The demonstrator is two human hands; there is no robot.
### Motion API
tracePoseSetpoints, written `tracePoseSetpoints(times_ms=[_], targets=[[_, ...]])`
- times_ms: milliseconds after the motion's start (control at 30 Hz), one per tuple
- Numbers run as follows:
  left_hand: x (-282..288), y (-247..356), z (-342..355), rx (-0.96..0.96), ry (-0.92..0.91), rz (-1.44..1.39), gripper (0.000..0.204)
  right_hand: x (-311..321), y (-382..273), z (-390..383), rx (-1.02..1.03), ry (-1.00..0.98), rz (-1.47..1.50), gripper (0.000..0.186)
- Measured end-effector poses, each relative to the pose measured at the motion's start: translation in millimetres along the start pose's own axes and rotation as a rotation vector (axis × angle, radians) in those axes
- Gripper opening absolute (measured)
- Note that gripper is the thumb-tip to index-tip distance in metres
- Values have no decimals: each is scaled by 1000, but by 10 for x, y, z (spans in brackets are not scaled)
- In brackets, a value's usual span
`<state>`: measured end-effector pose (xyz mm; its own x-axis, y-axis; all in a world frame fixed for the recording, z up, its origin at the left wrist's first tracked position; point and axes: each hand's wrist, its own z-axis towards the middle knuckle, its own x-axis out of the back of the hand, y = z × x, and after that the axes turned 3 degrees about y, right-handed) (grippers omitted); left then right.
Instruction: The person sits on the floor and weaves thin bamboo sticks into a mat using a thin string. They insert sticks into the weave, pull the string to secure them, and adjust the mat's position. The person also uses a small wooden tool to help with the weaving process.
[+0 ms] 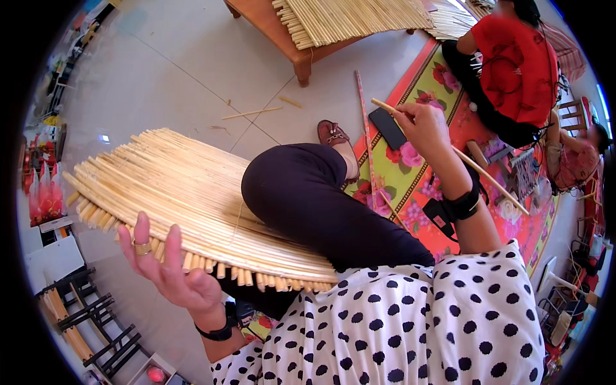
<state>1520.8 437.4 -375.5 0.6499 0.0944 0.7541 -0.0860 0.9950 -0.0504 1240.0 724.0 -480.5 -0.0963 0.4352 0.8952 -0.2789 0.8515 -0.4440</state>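
A mat of pale reed stalks (173,186) lies across my lap, its rows bound with thin thread and its cut ends showing along the near and left edges. At its near left edge is my left hand (170,263), a ring on one finger; the fingers are stretched and apart, and the hand does not close on the mat. Out to the right, my right hand (421,127) is closed round a single reed stalk (491,181). One end of that stalk sticks out past the fingertips, while the other slants behind my wrist toward the lower right.
Another reed mat (353,19) rests on a low wooden table (279,32) ahead. A flowered rug (417,173) carries a dark phone (387,128) and a long thin strip (366,135). A person in red (516,70) sits at the right. Loose stalk pieces (253,113) lie on the tiles.
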Motion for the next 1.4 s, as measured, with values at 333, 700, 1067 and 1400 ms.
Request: tracePoseSetpoints(times_ms=[333,700,1067,1400], targets=[[19,48,-37,234,-52,42,48,-1206,1114,-105,-119,-262,172,23],[-70,14,165,296,-27,20,42,-1583,1731,-252,-404,-482,441,30],[-78,-330,-1,435,-3,98,34,-1666,1779,-354,-533,-596,509,30],[-98,-749,-389,659,75,71,35,-1668,1744,-390,-542,-611,463,29]])
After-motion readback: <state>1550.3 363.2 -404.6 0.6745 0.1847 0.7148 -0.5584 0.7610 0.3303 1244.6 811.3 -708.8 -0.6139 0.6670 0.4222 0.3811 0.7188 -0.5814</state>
